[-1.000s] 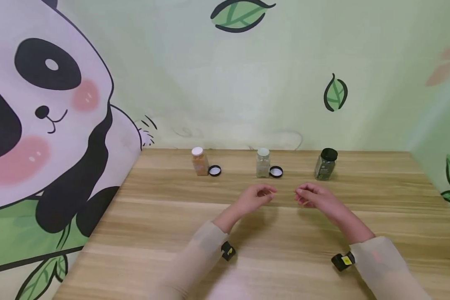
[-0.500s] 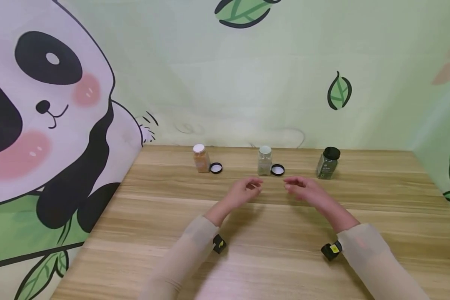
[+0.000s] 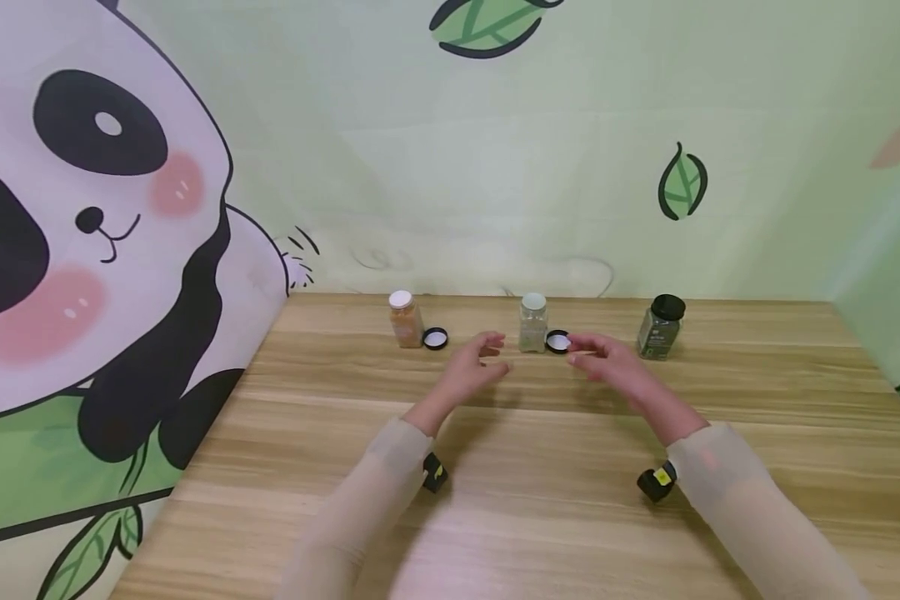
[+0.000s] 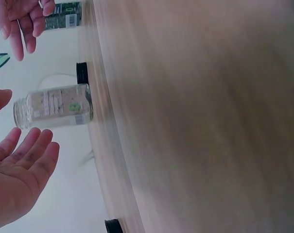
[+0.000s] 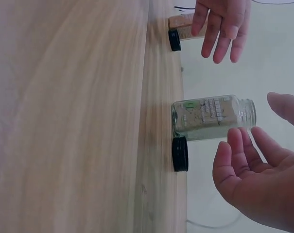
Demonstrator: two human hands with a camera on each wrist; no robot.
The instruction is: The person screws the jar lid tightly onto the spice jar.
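A clear glass spice jar [image 3: 533, 325] with a pale label stands upright, its black lid off, near the back of the table. My left hand [image 3: 471, 367] is just to its left, thumb and fingers spread apart around nothing. On the other side my right hand [image 3: 607, 362] reaches in, fingers extended, and its fingertips overlap the black lid [image 3: 557, 342] lying beside the jar. In the right wrist view the open threaded neck of the glass jar [image 5: 210, 116] faces my thumb and fingers. Neither hand holds anything.
To the left stands a jar of orange-brown spice [image 3: 406, 321], with a second black lid [image 3: 435, 338] beside it. A dark green jar with its black lid on [image 3: 660, 329] stands to the right. Behind the wooden table [image 3: 540, 500] rises a wall with a panda picture.
Both hands have moved forward and to the left. The left hand has spread its thumb and fingers wider; the right has come in over the middle lid. The jars stay in place.
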